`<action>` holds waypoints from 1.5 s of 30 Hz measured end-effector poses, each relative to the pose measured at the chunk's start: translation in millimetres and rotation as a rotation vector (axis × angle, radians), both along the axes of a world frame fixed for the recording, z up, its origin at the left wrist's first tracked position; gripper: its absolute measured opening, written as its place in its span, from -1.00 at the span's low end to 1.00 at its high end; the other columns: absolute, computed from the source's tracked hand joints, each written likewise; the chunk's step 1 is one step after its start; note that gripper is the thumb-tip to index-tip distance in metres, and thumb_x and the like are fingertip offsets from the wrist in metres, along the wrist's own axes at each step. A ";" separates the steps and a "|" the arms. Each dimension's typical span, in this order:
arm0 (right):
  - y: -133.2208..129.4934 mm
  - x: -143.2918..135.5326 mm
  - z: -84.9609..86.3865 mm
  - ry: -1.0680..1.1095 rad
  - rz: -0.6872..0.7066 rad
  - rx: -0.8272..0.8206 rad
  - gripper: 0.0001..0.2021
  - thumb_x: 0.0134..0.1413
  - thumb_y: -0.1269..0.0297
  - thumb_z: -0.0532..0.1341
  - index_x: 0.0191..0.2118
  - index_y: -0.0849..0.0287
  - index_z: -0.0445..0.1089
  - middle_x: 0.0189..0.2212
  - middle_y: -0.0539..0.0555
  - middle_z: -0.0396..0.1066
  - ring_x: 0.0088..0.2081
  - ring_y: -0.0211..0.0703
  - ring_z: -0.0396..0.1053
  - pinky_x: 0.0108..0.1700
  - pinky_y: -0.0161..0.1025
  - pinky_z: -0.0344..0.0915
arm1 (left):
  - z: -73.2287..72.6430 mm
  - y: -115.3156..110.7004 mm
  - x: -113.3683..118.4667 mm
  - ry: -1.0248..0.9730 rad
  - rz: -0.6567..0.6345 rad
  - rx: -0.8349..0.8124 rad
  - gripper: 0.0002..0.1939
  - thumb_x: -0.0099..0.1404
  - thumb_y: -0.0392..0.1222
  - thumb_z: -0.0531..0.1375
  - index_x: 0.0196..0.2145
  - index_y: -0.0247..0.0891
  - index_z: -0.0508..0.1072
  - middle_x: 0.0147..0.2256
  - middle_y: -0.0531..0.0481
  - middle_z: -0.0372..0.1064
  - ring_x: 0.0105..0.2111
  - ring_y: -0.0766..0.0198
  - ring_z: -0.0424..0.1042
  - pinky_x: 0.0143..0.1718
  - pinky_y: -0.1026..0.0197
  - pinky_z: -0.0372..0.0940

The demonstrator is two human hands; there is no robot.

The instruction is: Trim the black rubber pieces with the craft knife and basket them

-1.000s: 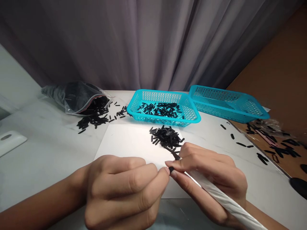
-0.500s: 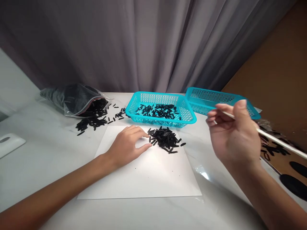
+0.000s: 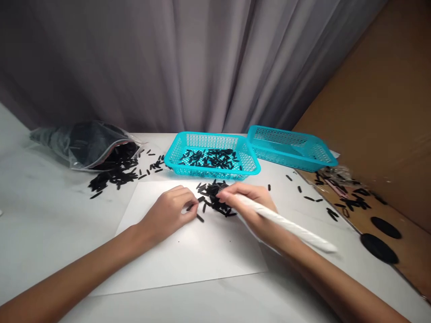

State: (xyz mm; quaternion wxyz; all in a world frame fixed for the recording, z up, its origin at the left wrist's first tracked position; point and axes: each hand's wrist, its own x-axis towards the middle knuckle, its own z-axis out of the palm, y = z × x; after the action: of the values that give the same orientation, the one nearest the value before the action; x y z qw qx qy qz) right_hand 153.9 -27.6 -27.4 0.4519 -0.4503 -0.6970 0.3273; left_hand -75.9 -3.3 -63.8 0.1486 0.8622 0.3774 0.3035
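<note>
Right hand (image 3: 253,218) down at the black pile (image 3: 216,194), raised half a second ago; both hands look engaged there now.
Right grip closed round a white-handled tool (image 3: 290,223) (tip hidden); grip of the left hand (image 3: 173,208) nearly together by the left edge, can't tell if pinching a piece. Pile sits on white paper (image 3: 188,258), teal basket (image 3: 215,172) beyond.

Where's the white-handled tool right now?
In the head view, the white-handled tool is right of centre, in the right hand, beside the pile of black pieces.
</note>
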 end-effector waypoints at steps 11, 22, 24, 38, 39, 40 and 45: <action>13.1 -0.2 -23.1 -0.419 0.141 0.311 -0.87 0.26 0.27 0.26 -0.26 0.17 0.55 -0.36 0.10 0.59 -0.30 -0.13 0.51 -0.19 -0.22 0.38 | 5.8 -7.4 1.0 0.063 -0.072 -0.063 -0.85 0.39 -0.20 0.21 -0.11 -0.16 0.55 -0.13 -0.05 0.48 -0.11 0.16 0.48 -0.08 0.13 0.42; 14.2 1.9 -22.0 -0.441 0.133 0.372 -0.89 0.25 0.30 0.27 -0.23 0.18 0.55 -0.35 0.11 0.59 -0.30 -0.11 0.52 -0.22 -0.22 0.39 | -0.5 3.1 -5.0 -0.130 0.038 -0.004 -0.82 0.34 -0.33 0.14 -0.28 -0.23 0.57 -0.34 0.01 0.51 -0.41 0.32 0.43 -0.36 0.26 0.36; 14.8 3.4 -22.8 -0.428 0.135 0.378 -0.88 0.25 0.29 0.28 -0.20 0.18 0.56 -0.33 0.14 0.60 -0.29 -0.09 0.53 -0.20 -0.21 0.41 | 4.9 1.4 -2.5 -0.198 0.056 0.004 -0.85 0.32 -0.32 0.18 -0.29 -0.24 0.58 -0.35 0.00 0.52 -0.41 0.31 0.44 -0.36 0.25 0.37; 0.0 -1.4 0.6 -0.117 0.205 0.046 -0.76 0.17 0.21 0.35 -0.08 0.17 0.58 -0.17 0.13 0.63 -0.18 -0.11 0.58 -0.13 -0.20 0.44 | 23.8 -20.9 12.0 -0.453 -0.083 0.004 -0.85 0.22 -0.42 0.27 -0.29 -0.28 0.61 -0.36 -0.03 0.54 -0.43 0.35 0.44 -0.38 0.27 0.39; 0.1 -1.5 -0.1 -0.090 0.212 0.027 -0.77 0.17 0.22 0.34 -0.08 0.17 0.58 -0.17 0.13 0.63 -0.18 -0.12 0.58 -0.12 -0.21 0.44 | 24.0 -21.7 12.2 -0.449 -0.099 0.015 -0.85 0.22 -0.43 0.27 -0.28 -0.29 0.61 -0.35 -0.04 0.55 -0.43 0.35 0.44 -0.38 0.27 0.40; 0.1 -1.7 -1.1 -0.062 0.220 0.005 -0.79 0.18 0.23 0.34 -0.10 0.17 0.59 -0.18 0.12 0.64 -0.18 -0.13 0.58 -0.12 -0.22 0.44 | 24.5 -22.5 12.6 -0.446 -0.110 0.018 -0.84 0.22 -0.44 0.26 -0.28 -0.28 0.61 -0.35 -0.04 0.55 -0.42 0.34 0.45 -0.38 0.27 0.40; -2.8 -4.1 -2.6 0.105 0.251 -0.158 -0.85 0.16 0.22 0.36 -0.22 0.18 0.61 -0.36 0.07 0.61 -0.32 -0.19 0.55 -0.26 -0.28 0.43 | 27.5 -25.2 14.8 -0.434 -0.109 0.034 -0.85 0.23 -0.45 0.27 -0.30 -0.28 0.60 -0.39 -0.01 0.54 -0.43 0.35 0.45 -0.39 0.29 0.40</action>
State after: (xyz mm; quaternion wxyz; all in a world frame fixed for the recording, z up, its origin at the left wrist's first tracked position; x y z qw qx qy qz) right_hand 149.7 -30.3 -30.0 0.4065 -0.3761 -0.6953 0.4581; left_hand -61.1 -28.5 -36.3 0.2278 0.7982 0.2842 0.4798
